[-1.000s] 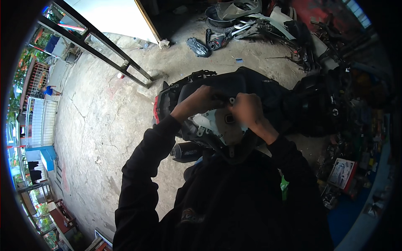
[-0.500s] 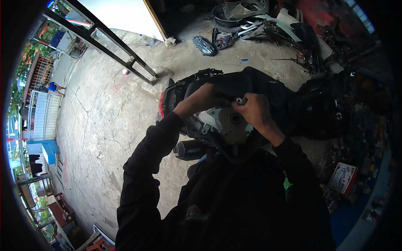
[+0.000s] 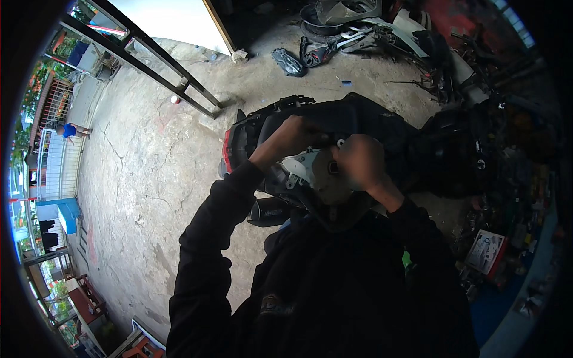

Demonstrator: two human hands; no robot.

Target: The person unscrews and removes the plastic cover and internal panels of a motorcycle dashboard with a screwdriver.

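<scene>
A pale grey vehicle-part housing [image 3: 322, 186] with mounting tabs and a black square socket lies in front of me, over the motorcycle [image 3: 376, 122]. My left hand [image 3: 293, 136] reaches across its far left side. The fingers are bent inward and closed at the far edge, their tips dark in shadow. My right hand [image 3: 361, 162] is closed at the right side of the housing, close to a small light tab; it is somewhat blurred. Whether a small fastener sits between the fingertips is hidden. The dark seat lies just beyond both hands.
A black exhaust muffler [image 3: 270, 212] sticks out at the left. Black metal posts [image 3: 161, 65] stand far left on the concrete floor. Loose body panels and a wheel rim [image 3: 322, 27] are piled at the back. Right of me lie cluttered parts and a box [image 3: 486, 253]. A distant person [image 3: 74, 130] is far left.
My right hand has turned slightly and its fingers have shifted over the housing's right edge. My left hand stays at the far edge. The view has moved a little.
</scene>
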